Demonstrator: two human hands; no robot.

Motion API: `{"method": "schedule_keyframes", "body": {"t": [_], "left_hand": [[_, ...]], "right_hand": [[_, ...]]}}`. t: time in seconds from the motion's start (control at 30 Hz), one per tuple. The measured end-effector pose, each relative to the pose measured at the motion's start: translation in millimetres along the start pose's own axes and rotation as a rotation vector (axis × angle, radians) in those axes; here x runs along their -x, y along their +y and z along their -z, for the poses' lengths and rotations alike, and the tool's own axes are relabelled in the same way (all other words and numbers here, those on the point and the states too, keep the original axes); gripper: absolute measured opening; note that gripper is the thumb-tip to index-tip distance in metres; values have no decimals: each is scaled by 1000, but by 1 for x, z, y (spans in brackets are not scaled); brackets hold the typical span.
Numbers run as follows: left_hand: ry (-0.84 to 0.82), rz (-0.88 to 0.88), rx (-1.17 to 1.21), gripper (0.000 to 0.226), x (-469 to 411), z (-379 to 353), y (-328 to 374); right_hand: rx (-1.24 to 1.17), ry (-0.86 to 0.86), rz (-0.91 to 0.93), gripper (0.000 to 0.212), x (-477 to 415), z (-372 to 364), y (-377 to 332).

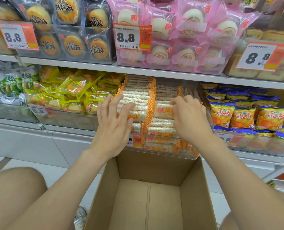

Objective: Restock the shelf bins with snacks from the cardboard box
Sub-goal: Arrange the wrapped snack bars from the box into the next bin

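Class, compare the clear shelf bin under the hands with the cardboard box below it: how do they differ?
The shelf bin is clear plastic; the cardboard box is opaque brown. The bin is piled with rice packs; the box shows only its bare bottom. Both are open-topped.

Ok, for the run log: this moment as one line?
left hand flat on orange-checked puffed-rice packets | right hand pinching one | clear plastic shelf bin full | brown cardboard box shows bare bottom

A shop: shelf bins (171,143) of packaged snacks, price tags (132,37).
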State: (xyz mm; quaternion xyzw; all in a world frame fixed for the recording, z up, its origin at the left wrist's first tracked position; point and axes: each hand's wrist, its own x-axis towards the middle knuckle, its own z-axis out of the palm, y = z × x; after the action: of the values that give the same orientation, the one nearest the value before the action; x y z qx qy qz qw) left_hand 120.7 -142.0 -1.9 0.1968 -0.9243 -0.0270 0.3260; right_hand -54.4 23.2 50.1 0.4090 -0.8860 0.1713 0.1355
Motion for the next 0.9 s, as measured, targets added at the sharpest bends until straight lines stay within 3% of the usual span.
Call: {"method": "schedule_keyframes", "body": {"t": [0.07, 0.13, 0.23, 0.37, 0.47, 0.57, 0.77, 0.9], "left_hand": [[35, -5, -4, 30, -1, 3, -2], [55, -2, -29, 27, -2, 7, -2], [110, -43, -85, 24, -4, 13, 1], [129, -97, 133, 25, -13, 32, 7], [49, -40, 479, 30, -19, 45, 12], [-14, 31, 679, 34, -21, 52, 25], [-40, -47, 573, 40, -26, 49, 45], [-128, -42, 681, 44, -31, 45, 53]], "right_hand": [[-70, 138, -33, 28, 1, 4, -2], [-299, 229, -2, 19, 4, 10, -6], [-474, 222, 199, 17, 14, 18, -17], [-358, 218, 410, 16, 23, 17, -19], [-287, 233, 418, 15, 23, 13, -11], [-331, 173, 411, 16, 23, 12, -3], [-362, 108, 383, 20, 27, 17, 8], [-233, 131, 407, 38, 31, 22, 19]]}}
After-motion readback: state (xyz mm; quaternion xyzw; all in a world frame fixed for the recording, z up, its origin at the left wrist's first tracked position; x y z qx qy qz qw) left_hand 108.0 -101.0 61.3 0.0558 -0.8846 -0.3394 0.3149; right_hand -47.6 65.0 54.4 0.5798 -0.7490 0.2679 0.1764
